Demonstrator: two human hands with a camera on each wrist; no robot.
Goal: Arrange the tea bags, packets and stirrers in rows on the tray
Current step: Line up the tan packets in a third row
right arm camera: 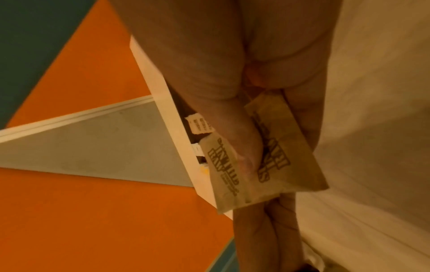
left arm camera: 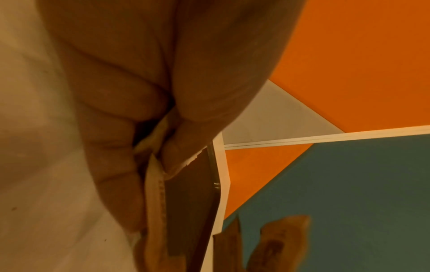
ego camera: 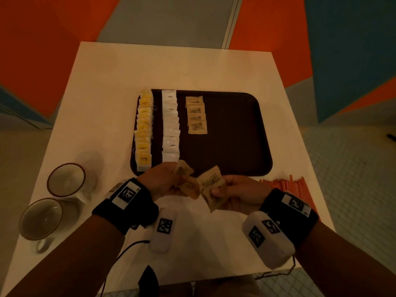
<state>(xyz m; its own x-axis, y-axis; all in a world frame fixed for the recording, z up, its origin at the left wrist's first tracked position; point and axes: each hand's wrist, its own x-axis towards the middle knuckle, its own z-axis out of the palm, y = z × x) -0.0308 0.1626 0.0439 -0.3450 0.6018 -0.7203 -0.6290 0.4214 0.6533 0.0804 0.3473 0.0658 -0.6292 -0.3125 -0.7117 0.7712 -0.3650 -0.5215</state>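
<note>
Left hand (ego camera: pixel 162 181) and right hand (ego camera: pixel 233 192) each pinch brown sugar packets (ego camera: pixel 211 185); the person should peel one off singly, extending the brown row (ego camera: pixel 196 116) ahead, edges overlapped evenly

White table (ego camera: pixel 102 86): dark tray (ego camera: pixel 235 133) centre, two mugs (ego camera: pixel 66 179) near-left, orange stirrers (ego camera: pixel 285 184) near-right.

Head view steeply down over the tray (ego camera: pixel 225 146); wrist views close along each palm (shared: brown packets (right arm camera: pixel 274 156)).

Stirrers (ego camera: pixel 285 186) partly hidden behind right hand (ego camera: pixel 237 192); white packets' (ego camera: pixel 170 125) print too small.
</note>
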